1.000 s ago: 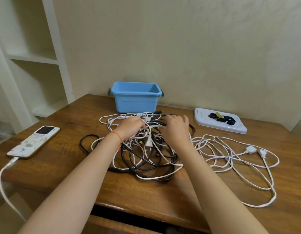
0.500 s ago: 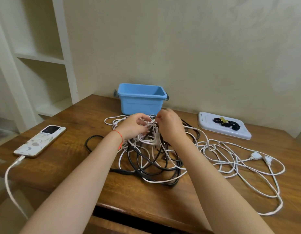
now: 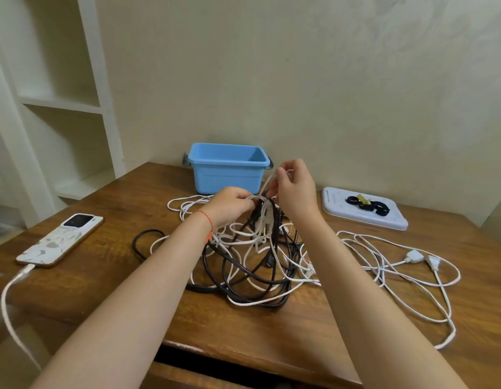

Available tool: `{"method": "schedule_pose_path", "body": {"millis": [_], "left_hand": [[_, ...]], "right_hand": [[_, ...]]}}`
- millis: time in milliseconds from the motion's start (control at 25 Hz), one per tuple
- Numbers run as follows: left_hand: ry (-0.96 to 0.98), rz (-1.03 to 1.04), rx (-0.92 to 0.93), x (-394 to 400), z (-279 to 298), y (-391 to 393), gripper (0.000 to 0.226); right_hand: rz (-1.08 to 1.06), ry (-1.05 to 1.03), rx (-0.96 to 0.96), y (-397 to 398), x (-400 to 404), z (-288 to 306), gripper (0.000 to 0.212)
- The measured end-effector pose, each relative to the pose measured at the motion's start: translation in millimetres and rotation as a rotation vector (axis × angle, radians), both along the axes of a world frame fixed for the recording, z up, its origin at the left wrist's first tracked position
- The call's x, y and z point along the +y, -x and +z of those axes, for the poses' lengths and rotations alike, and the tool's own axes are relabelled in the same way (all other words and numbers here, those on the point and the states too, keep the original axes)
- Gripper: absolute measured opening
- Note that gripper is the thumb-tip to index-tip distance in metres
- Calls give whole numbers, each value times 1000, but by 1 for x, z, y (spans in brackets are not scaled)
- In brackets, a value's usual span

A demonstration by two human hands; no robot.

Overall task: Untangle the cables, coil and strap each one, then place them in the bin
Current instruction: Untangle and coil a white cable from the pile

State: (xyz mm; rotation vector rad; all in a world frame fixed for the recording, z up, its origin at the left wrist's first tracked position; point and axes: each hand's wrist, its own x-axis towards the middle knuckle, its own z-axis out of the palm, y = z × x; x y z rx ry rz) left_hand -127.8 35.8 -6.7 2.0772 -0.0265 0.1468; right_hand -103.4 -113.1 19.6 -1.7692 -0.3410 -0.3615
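Observation:
A tangle of black and white cables [image 3: 252, 265] lies mid-table, its top lifted off the wood. My left hand [image 3: 229, 204] grips the raised bundle of strands at its peak. My right hand [image 3: 292, 186] pinches a white cable above the bundle, in front of the blue bin's right end. The empty blue bin [image 3: 226, 168] stands at the back against the wall. More white cable [image 3: 395, 265] with plugs sprawls to the right. Black straps [image 3: 368, 204] lie on a white tray [image 3: 339, 211] at the back right.
A phone [image 3: 61, 238] in a patterned case lies at the left with a white charging cable [image 3: 10, 313] hanging over the table's edge. White shelves stand at the far left. The table's front edge runs just below the tangle.
Both hands have risen from the table, lifting the top of the tangle. My right hand has pulled a white strand higher, up in front of the bin.

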Motion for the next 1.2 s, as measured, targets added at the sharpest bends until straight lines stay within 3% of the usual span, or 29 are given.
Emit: {"method": "schedule_pose_path", "body": {"millis": [280,400,520,800,1000,1200], "left_hand": [[230,74,121,-13,-10,-2,17],[277,164,7,-13,-12,-1,13],[292,124,-79,-11,-13,2,14],[454,107,2,-12,-14,-5,14],[527,100,47,-8,-14,-9,20],[553,-35,111,-3,-9,-1,32]], "right_hand": [[13,156,67,7,-18,-1,15],[83,427,182,8,-30,-2,14],[155,708,268,8,-35,-9,13],[95,607,294,5,-25,-29,25],[69,535,176,8,-27,-34,19],[124,451,241,12,-30,-37,10]]}}
